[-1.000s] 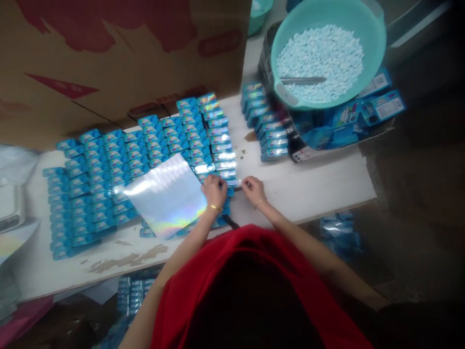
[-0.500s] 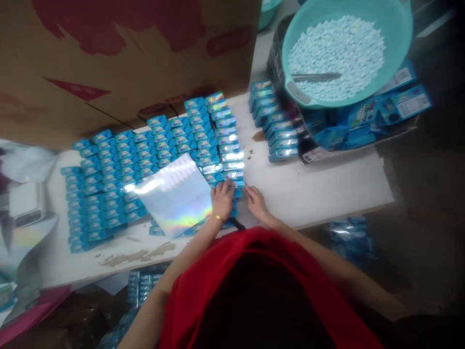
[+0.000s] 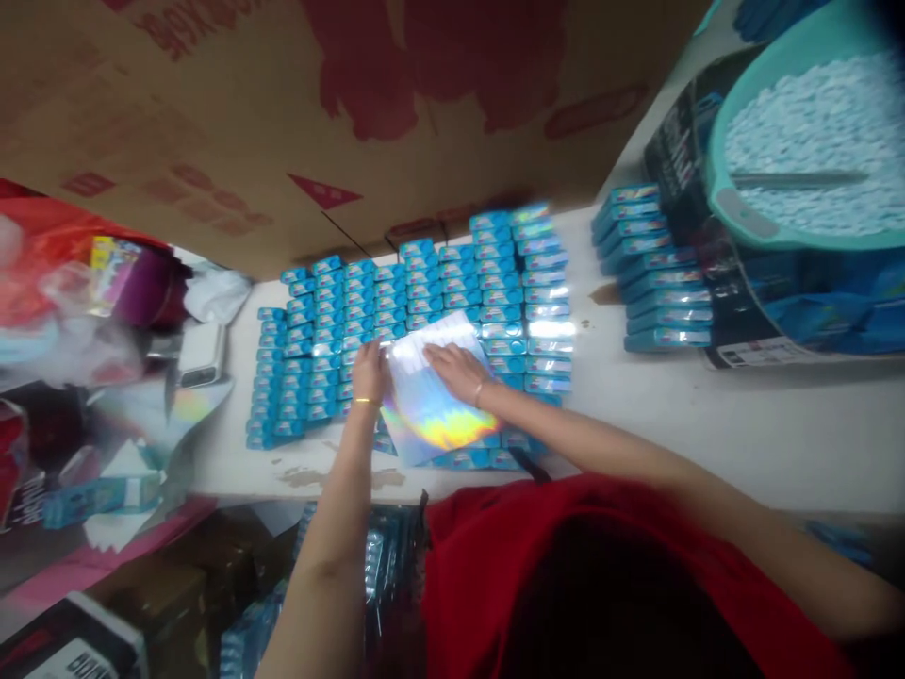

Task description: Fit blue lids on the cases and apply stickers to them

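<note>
White tabletop, hands on sheet.

Across my view runs a long white table, its top marked with brown patches along the near edge. I see a big brown carton with red print at the table's far side, and red plastic heaped past its left end. The light reaches me cool, dimmer under the table.

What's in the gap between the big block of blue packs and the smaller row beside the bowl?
The head view shows white tabletop there, bare except for a brown patch and some small specks.
</note>
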`<state>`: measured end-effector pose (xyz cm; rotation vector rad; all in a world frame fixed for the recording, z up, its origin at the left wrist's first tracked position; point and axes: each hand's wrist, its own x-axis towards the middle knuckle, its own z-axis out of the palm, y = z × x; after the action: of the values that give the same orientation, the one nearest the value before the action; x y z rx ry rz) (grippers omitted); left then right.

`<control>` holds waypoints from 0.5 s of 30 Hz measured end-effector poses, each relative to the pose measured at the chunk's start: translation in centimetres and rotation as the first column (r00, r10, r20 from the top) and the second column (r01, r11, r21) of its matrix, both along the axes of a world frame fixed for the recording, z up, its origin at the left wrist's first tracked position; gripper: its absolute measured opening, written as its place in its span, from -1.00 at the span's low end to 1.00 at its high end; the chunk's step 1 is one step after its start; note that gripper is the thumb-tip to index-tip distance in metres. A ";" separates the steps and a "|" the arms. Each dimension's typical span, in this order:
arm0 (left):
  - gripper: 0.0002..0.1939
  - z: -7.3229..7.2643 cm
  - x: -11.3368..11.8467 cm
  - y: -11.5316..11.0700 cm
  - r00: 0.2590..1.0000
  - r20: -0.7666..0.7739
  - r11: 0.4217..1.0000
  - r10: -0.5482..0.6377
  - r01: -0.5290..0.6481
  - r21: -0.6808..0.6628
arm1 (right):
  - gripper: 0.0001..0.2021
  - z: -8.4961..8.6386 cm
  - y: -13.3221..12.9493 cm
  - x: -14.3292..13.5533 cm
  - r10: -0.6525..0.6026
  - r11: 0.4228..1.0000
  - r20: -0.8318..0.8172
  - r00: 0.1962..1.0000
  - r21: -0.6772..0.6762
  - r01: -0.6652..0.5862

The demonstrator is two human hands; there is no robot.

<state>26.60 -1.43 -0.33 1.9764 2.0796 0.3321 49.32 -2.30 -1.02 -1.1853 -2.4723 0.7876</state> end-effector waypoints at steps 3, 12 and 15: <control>-0.62 -1.1 -0.6 0.3 0.991 -0.077 0.991 -0.111 0.105 -0.080 | -0.46 -1.6 1.2 -3.9 0.065 0.996 0.061 0.996 -0.058 -0.061; -0.69 -1.4 -0.7 -0.7 0.961 -0.196 0.980 -0.195 0.184 -0.075 | -0.44 -2.9 1.1 -4.5 0.063 0.997 0.103 0.993 -0.061 -0.057; -0.73 0.0 0.1 -2.5 0.972 -0.123 0.980 -0.200 0.196 -0.041 | -0.45 -2.9 1.3 -4.5 0.042 0.996 0.087 0.995 -0.079 -0.035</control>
<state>26.66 -3.92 -0.35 2.2175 1.9238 0.1397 44.77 -0.98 -3.94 -1.2281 -2.5645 0.8661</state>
